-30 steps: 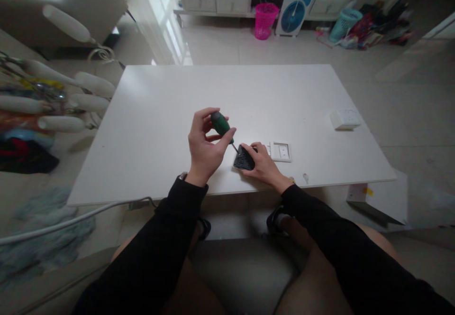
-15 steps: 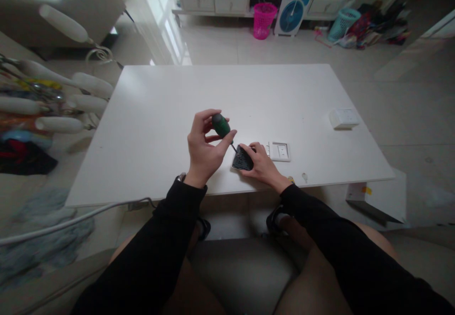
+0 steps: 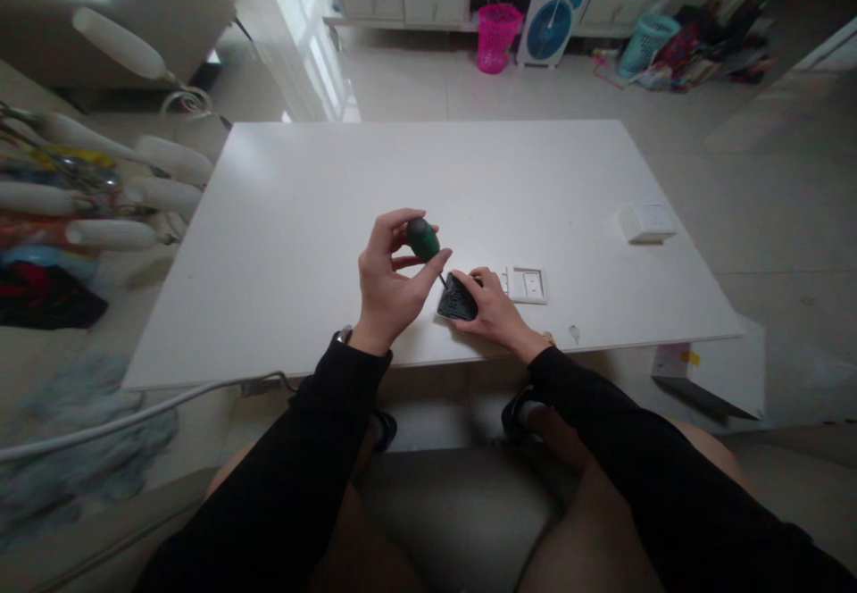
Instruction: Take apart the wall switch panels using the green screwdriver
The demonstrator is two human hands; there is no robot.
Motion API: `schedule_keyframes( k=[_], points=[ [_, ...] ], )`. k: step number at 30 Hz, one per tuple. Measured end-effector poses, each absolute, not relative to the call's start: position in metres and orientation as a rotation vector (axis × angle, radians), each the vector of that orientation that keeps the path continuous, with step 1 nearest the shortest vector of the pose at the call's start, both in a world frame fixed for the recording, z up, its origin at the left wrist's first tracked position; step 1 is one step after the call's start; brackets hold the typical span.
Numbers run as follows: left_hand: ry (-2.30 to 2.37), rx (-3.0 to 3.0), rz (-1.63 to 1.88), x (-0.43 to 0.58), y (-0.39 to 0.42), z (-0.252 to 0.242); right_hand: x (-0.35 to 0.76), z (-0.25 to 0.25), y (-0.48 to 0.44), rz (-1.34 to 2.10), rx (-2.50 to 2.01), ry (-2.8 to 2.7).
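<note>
My left hand (image 3: 395,276) is closed around the green and black handle of a screwdriver (image 3: 423,240). The screwdriver leans, its thin shaft running down to the upper left part of a black-backed socket piece (image 3: 459,300). Whether the tip sits in a screw is too small to tell. With thumb and fingers, my right hand (image 3: 494,307) grips that piece on the table, near the front edge; the hand covers its right part. Just right of my right hand lies a white socket plate (image 3: 531,285) with a rectangular frame.
The white table (image 3: 321,191) spans the middle. A white socket box (image 3: 647,223) stands at its right side. A small clear bag (image 3: 574,334) lies near the front edge. A grey cable (image 3: 167,401) runs at the left front, below lamp arms (image 3: 113,236).
My left hand and the screwdriver have shifted slightly to the right, and the handle is a little lower. My right hand and the black-backed piece stay in place.
</note>
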State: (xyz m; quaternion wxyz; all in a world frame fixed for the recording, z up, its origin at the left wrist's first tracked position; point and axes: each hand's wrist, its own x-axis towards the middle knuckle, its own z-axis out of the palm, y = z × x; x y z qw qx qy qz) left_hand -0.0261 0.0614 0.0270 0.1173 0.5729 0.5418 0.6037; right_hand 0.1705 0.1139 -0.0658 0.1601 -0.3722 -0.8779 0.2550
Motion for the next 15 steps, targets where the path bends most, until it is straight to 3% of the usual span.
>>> schedule_keyframes(
  k=[15],
  points=[
    [1.519, 1.709, 1.711, -0.0254, 0.0595, 0.0262, 0.1691, -0.0653, 0.1131, 0.748, -1.050, -2.496]
  ],
)
